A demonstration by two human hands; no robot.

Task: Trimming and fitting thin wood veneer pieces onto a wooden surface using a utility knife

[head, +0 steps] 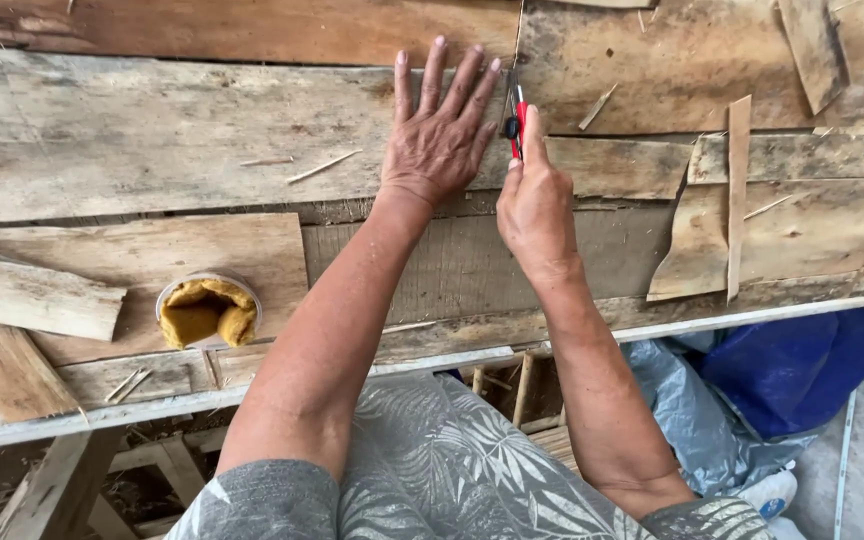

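1. Workbench (102,130): rough, weathered wooden boards laid side by side, pale metal strip along the near edge. Fills most of the view.
2. Blue tarp (802,370) and grey plastic sheeting (682,410): bunched on the floor under the bench's right end.
3. Peeling veneer sheet (802,225): lies at the right of the bench, a narrow strip of wood (738,190) lying across it.
4. Short plank offcut (32,295): rests at the bench's left edge.
5. Left hand (439,135): flat on the board, palm down, fingers spread wide and pointing away. Holds nothing; presses the wood.
6. Right hand (535,205): just beside the left, closed around a red-handled cutter (517,120), thumb along its top. The blade tip meets the seam between two boards, close to the left hand's little finger.
7. Round container (209,310): near the front edge, left of the left forearm, stuffed with a yellow cloth.
8. Thin splinters (322,166): scattered over the boards.
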